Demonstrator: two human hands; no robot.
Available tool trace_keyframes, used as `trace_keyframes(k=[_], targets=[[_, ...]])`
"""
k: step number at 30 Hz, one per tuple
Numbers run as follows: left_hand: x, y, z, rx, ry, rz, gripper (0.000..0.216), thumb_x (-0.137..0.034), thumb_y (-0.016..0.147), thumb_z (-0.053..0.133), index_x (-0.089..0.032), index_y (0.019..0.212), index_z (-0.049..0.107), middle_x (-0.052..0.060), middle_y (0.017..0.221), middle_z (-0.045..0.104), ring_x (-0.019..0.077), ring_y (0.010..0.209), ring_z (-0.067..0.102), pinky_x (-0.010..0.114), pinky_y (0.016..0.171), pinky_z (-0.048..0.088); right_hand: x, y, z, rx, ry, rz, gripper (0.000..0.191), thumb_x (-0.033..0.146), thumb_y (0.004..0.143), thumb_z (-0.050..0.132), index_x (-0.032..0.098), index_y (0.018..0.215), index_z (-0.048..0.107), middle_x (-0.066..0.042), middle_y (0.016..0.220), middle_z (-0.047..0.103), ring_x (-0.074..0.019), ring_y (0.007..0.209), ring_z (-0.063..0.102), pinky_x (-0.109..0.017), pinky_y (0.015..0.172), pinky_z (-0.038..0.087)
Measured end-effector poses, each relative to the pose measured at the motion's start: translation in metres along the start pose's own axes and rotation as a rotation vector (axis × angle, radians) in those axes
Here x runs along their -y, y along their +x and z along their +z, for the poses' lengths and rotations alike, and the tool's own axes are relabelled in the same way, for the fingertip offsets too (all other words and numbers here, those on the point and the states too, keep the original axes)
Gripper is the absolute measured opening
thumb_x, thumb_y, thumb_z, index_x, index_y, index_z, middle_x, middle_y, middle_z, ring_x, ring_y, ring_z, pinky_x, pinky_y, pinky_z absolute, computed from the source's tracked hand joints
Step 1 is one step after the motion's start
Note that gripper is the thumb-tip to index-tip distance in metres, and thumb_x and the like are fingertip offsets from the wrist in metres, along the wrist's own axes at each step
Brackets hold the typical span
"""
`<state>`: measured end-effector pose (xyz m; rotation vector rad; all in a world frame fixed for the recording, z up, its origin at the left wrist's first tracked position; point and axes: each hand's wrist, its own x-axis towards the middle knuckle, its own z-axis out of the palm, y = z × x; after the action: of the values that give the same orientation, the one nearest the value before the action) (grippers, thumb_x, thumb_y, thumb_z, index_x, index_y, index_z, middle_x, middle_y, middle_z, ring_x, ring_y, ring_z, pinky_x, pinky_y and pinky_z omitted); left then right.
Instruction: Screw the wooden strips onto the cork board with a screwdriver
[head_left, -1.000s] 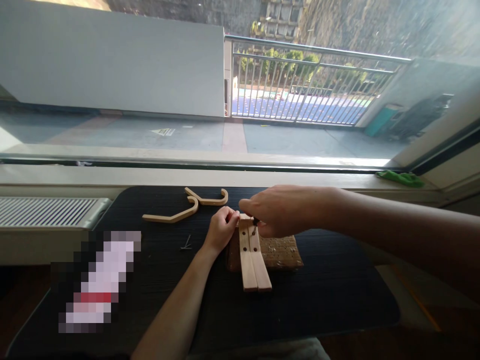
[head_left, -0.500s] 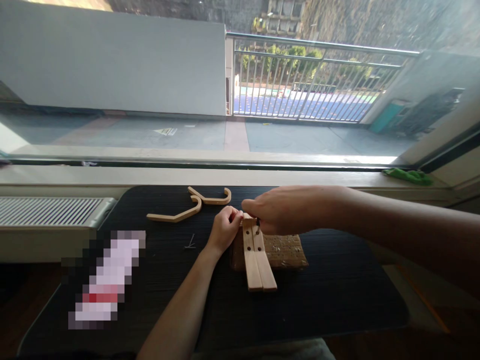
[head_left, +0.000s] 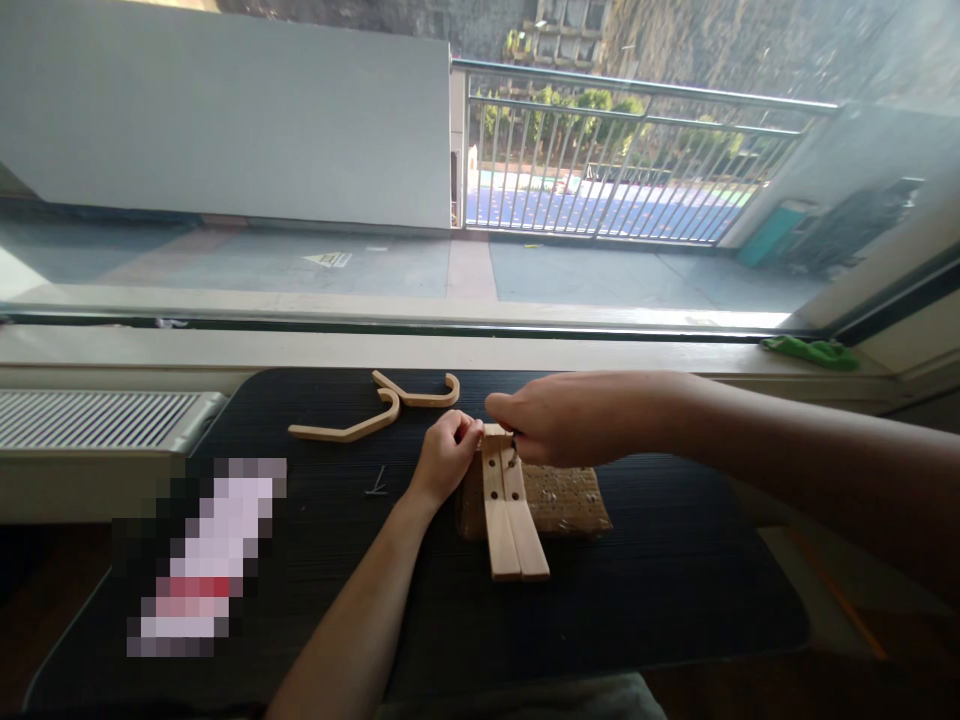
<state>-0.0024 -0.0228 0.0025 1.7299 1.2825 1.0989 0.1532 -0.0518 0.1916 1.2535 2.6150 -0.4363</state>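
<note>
Two pale wooden strips with dark holes (head_left: 504,540) lie side by side across a brown, tape-wrapped block (head_left: 566,500) on the black table. Pinched at the strips' far left end, my left hand (head_left: 444,455) is closed. Over the same end my right hand (head_left: 551,418) is closed, reaching in from the right. A short dark bit of something shows beneath its fingers at a far hole; the rest is hidden by the hand. Two more bent, hook-ended wooden pieces lie farther back, a near one (head_left: 349,433) and a far one (head_left: 427,401). Several thin screws (head_left: 376,484) rest left of my left forearm.
A blurred-out pinkish item (head_left: 214,545) lies at the left of the black table (head_left: 637,610). Beyond the table are a window sill (head_left: 315,348) with a green cloth (head_left: 810,352) and, at left, a white radiator (head_left: 97,420).
The whole view has shifted slightly. Both hands stay at the far end of the strips, and nothing is picked up or let go.
</note>
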Motion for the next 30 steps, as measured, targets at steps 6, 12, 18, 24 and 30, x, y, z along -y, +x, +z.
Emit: trace_keyframes(k=[6,12,18,24,30], targets=[[-0.0006,-0.0003,-0.0018,0.028,-0.005,-0.003,0.027,-0.038,0.081,0.049,-0.021,0.061,0.045,-0.002,0.063,0.05,0.0141,0.062,0.048,0.027,0.062,0.039,0.0031,-0.0018,0.0017,-0.05,0.006,0.014,0.017,0.022,0.092,0.048,0.032,0.089,0.06,-0.005,0.075,0.07,-0.0208,0.06,0.065,-0.037,0.049,0.042],[0.0,0.0001,-0.0019,0.036,-0.013,-0.012,0.027,-0.04,0.081,0.048,-0.021,0.062,0.047,0.0,0.066,0.054,0.0151,0.064,0.05,0.027,0.063,0.04,0.0077,-0.0043,0.0001,-0.048,-0.036,0.055,0.019,0.024,0.094,0.045,0.03,0.089,0.062,-0.007,0.076,0.071,-0.0215,0.063,0.066,-0.036,0.051,0.043],[-0.0002,0.0006,-0.0018,0.032,-0.021,-0.012,0.027,-0.04,0.081,0.048,-0.021,0.062,0.047,0.0,0.066,0.055,0.0154,0.065,0.052,0.027,0.064,0.04,0.0095,-0.0044,-0.0002,-0.023,-0.067,0.085,0.021,0.021,0.094,0.045,0.03,0.091,0.063,-0.008,0.078,0.072,-0.0219,0.063,0.066,-0.037,0.051,0.043],[-0.0021,0.0001,-0.0022,0.026,-0.006,-0.005,0.028,-0.039,0.08,0.048,-0.022,0.059,0.044,-0.002,0.061,0.049,0.0143,0.061,0.048,0.027,0.063,0.04,0.0091,-0.0016,-0.0003,0.004,-0.084,0.08,0.02,0.023,0.095,0.046,0.03,0.094,0.064,-0.007,0.074,0.071,-0.0223,0.06,0.065,-0.037,0.048,0.043],[-0.0039,-0.0006,-0.0026,0.028,0.002,-0.018,0.027,-0.04,0.079,0.048,-0.022,0.059,0.044,-0.003,0.06,0.048,0.0138,0.059,0.045,0.027,0.063,0.04,0.0098,-0.0014,0.0005,-0.006,-0.068,0.09,0.021,0.023,0.096,0.044,0.03,0.098,0.065,-0.007,0.077,0.072,-0.0224,0.061,0.066,-0.037,0.049,0.044]])
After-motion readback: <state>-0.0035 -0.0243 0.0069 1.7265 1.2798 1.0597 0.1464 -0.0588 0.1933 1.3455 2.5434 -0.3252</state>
